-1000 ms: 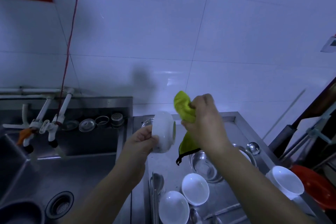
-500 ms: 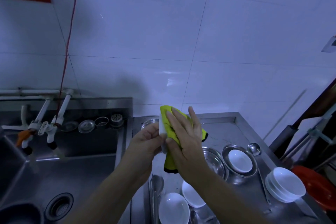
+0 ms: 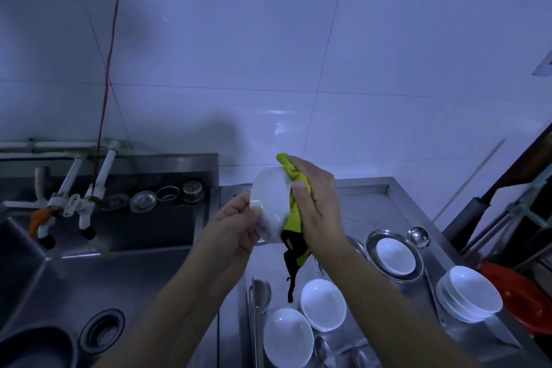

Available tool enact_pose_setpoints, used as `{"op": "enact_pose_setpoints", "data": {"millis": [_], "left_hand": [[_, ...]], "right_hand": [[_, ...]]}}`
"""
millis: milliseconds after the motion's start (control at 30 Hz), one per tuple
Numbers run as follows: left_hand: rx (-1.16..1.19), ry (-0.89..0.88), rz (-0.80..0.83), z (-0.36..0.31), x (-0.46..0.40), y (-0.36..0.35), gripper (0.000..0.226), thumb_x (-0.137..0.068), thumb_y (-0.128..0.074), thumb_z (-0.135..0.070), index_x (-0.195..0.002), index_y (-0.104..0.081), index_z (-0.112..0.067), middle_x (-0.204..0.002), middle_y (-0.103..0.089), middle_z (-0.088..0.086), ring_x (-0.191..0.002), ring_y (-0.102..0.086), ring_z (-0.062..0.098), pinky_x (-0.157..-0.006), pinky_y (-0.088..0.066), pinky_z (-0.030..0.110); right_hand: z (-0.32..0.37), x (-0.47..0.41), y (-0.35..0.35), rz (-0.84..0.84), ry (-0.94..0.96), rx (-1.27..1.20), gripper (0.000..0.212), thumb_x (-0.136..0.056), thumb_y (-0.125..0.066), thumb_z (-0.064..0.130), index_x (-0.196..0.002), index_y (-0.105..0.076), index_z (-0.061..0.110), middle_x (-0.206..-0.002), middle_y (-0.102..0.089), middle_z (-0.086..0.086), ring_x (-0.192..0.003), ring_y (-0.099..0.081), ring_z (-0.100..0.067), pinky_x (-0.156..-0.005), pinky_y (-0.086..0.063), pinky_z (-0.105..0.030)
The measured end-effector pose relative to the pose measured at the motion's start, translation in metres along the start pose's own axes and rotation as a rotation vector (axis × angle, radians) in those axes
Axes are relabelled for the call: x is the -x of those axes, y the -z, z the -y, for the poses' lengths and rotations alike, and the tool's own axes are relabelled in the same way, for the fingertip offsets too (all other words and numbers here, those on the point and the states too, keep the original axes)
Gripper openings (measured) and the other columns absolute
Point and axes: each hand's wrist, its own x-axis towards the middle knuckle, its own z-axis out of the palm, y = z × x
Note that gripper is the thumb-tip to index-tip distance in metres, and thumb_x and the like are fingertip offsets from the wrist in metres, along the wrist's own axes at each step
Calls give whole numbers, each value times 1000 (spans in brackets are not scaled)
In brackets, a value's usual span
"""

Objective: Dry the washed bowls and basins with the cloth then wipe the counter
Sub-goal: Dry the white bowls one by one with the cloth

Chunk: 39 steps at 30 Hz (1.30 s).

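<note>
White-tiled kitchen wall, steel table (image 3: 370, 206) right of the sink (image 3: 125, 272). Left hand (image 3: 236, 227) has a closed grip on the rim of a white bowl (image 3: 270, 206), held tilted above the table. Right hand (image 3: 316, 206) is closed on the yellow-green cloth (image 3: 294, 219), pressed against the bowl. Risks: wet glazed bowl held only at the rim could slip and fall onto the two white bowls (image 3: 304, 320) below it; the cloth's dangling black tail could snag them. Stack of bowls (image 3: 470, 297) right of the sink sits near the table edge.
</note>
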Motion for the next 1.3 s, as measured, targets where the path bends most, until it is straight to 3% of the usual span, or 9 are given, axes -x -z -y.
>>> {"op": "enact_pose_setpoints", "data": {"millis": [167, 367, 533, 700, 867, 933, 1133, 1233, 1300], "left_hand": [[114, 32, -26, -7, -6, 1, 26, -81, -47, -6, -100, -63, -3, -90, -71, 11, -75, -67, 16, -69, -55, 23], [233, 45, -168, -18, -15, 8, 22, -94, -37, -2, -95, -59, -6, -92, -64, 9, -85, -60, 17, -86, -49, 30], [187, 110, -122, -19, -9, 16, 29, -93, -37, 2, -86, -64, -5, -77, -72, 7, -68, -69, 14, -70, -57, 26], [185, 120, -106, -15, -5, 17, 25, -93, -38, 2, -93, -62, -5, -80, -73, 8, -70, -70, 14, -70, -57, 26], [250, 115, -155, -11, -4, 11, 22, -95, -39, -2, -91, -60, -8, -65, -69, 2, -54, -64, 7, -51, -53, 16], [316, 141, -192, -11, -2, 12, 21, -95, -41, -3, -90, -61, -10, -65, -68, 1, -51, -63, 6, -45, -48, 13], [459, 250, -273, -9, 4, 30, 14, -94, -44, -5, -92, -58, -3, -71, -70, 11, -62, -68, 15, -60, -57, 25], [505, 281, -320, -6, 9, 37, 18, -95, -41, -2, -89, -57, 2, -66, -70, 14, -59, -70, 17, -70, -55, 33], [511, 323, -352, 1, 13, 42, 18, -95, -42, -2, -90, -58, 2, -71, -71, 16, -70, -70, 20, -84, -49, 37]], "right_hand": [[4, 14, -5, 12, 173, 190, 59, -100, -18, 46, -140, -45, 11, -141, -48, 1, -125, -39, -21, -108, -25, -27], [-6, 34, -8, 15, 334, 218, 41, -101, -33, 27, -125, -59, 6, -131, -54, -2, -114, -43, -19, -105, -31, -26], [-18, 24, 1, 6, 329, 361, 33, -96, -43, 14, -118, -63, 1, -125, -59, -6, -104, -43, -22, -101, -31, -21], [0, 11, -15, -22, 224, 299, 30, -95, -50, 10, -122, -62, 6, -123, -61, -8, -106, -44, -19, -100, -28, -12], [21, 19, -50, 25, 238, 299, 41, -95, -39, 26, -127, -60, 10, -131, -57, -4, -117, -49, -28, -96, -40, -47], [17, 32, -62, 3, 280, 349, 40, -95, -39, 25, -127, -60, 11, -134, -56, -3, -120, -47, -28, -92, -40, -52], [-4, 66, -74, -178, 485, 461, 29, -101, -45, 21, -128, -57, 20, -133, -52, 1, -122, -46, -29, -94, -41, -49], [-12, 79, -73, -161, 351, 382, 30, -103, -34, 26, -127, -52, 22, -135, -43, 0, -125, -40, -27, -101, -34, -43], [-15, 85, -69, -188, 176, 245, 35, -101, -33, 29, -130, -53, 24, -133, -43, 2, -123, -41, -25, -104, -34, -39]]}}
